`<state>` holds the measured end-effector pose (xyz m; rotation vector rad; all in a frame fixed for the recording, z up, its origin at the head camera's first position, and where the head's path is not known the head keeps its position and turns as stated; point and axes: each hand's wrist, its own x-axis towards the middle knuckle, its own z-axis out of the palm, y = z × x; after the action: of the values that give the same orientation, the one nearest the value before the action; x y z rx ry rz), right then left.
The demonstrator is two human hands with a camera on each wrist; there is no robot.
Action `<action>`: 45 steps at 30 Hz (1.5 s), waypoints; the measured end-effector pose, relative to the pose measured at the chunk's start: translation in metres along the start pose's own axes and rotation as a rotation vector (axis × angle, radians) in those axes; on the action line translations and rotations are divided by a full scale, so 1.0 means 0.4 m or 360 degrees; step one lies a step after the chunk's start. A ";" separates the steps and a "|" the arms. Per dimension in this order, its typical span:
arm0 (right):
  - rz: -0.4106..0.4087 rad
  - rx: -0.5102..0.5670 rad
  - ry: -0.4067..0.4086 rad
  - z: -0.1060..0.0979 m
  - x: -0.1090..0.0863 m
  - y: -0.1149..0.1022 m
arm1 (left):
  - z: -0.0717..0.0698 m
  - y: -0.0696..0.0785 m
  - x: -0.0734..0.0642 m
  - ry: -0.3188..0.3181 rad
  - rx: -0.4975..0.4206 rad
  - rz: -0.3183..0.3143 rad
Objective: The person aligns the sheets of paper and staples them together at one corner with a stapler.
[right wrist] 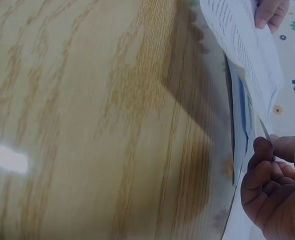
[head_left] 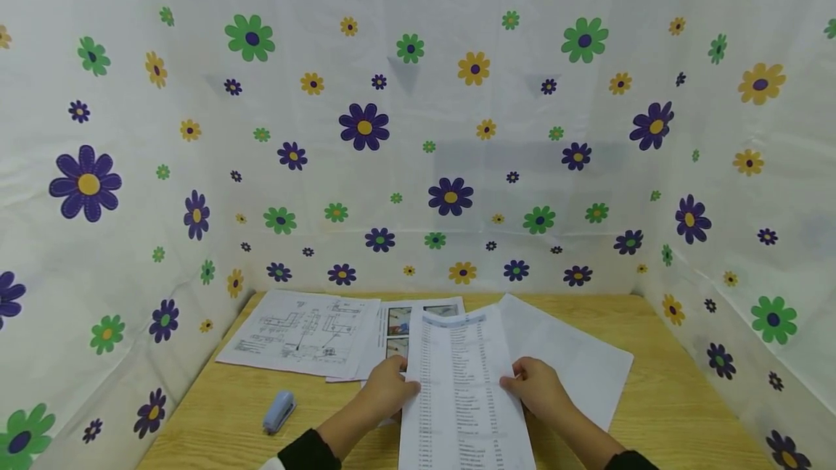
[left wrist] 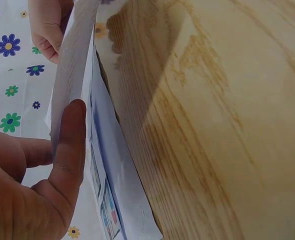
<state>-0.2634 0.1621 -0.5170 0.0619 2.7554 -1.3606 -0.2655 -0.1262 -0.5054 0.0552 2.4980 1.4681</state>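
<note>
Both hands hold a printed sheet of paper with columns of small text, raised and tilted over the table in the head view. My left hand pinches its left edge between thumb and fingers. At the opposite edge, my right hand grips it the same way. In the left wrist view the sheet stands nearly edge-on between the left thumb and fingers. The right wrist view shows the right hand pinching the sheet's edge, its other fingers curled.
Behind the held sheet lie papers with line drawings and a page with photos. A blank white sheet lies to the right. A small blue stapler rests on the wooden table at left. Flower-printed curtains surround the table.
</note>
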 end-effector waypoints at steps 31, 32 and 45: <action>0.0038 -0.0159 -0.0066 0.021 0.007 0.025 | 0.007 -0.034 0.016 -0.0063 0.0219 -0.0066; 0.0039 -0.0168 -0.0063 0.022 0.007 0.024 | 0.004 -0.032 0.014 -0.0076 0.0198 -0.0093; 0.0061 -0.0193 -0.0024 0.019 0.000 0.016 | -0.020 -0.013 0.005 -0.0070 0.0243 -0.0200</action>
<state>-0.2627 0.1600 -0.5268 0.0967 2.8023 -1.1775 -0.2690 -0.1355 -0.5066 -0.0416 2.5235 1.2133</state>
